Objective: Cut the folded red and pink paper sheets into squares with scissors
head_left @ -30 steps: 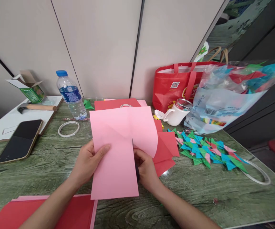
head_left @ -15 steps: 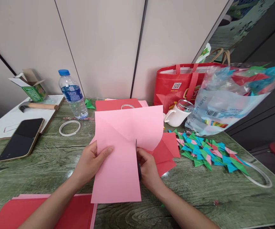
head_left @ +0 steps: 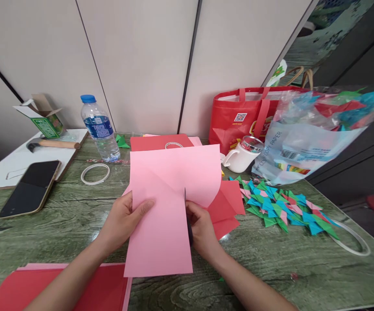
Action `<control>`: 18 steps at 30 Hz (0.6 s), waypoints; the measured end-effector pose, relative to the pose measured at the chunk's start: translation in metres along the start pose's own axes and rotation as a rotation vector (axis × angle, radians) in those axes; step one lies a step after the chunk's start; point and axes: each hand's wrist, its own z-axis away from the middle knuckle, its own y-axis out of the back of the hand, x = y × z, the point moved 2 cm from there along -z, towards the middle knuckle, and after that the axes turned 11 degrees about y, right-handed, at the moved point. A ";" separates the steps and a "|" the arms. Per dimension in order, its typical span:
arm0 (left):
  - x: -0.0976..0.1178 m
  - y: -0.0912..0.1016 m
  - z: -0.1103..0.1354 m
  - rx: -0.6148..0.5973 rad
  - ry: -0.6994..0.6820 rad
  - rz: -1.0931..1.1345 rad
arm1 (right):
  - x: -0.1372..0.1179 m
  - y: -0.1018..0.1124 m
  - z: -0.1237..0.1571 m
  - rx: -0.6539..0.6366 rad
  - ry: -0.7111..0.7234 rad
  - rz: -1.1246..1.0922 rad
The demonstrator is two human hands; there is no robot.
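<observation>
A pink sheet of paper [head_left: 159, 233] is held up over the table, slit partway along its right side, with the far right part curling away. My left hand [head_left: 125, 220] pinches its left edge, thumb on top and fingers underneath. Scissors [head_left: 189, 229] with black handles sit in my right hand [head_left: 201, 229], their blade showing in the slit; the paper covers part of them. Behind my right hand lie folded red paper pieces [head_left: 227, 207].
Red and pink sheets [head_left: 92, 289] lie front left. Around the table are a phone [head_left: 29, 188], a sickle [head_left: 53, 144], a water bottle [head_left: 100, 129], tape rolls [head_left: 82, 177], a white mug [head_left: 240, 157], folded paper triangles [head_left: 280, 205], a red bag [head_left: 228, 110] and a plastic bag [head_left: 297, 151].
Almost nothing differs. The curled far part of the pink sheet has shifted very slightly, and both hands keep their places.
</observation>
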 end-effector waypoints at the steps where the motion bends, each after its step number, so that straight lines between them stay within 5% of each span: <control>1: 0.000 0.000 0.000 0.001 0.003 -0.001 | 0.000 0.000 0.000 0.003 0.004 0.008; 18: 0.001 -0.001 0.002 -0.001 0.029 0.021 | -0.001 0.000 0.001 0.053 -0.048 0.037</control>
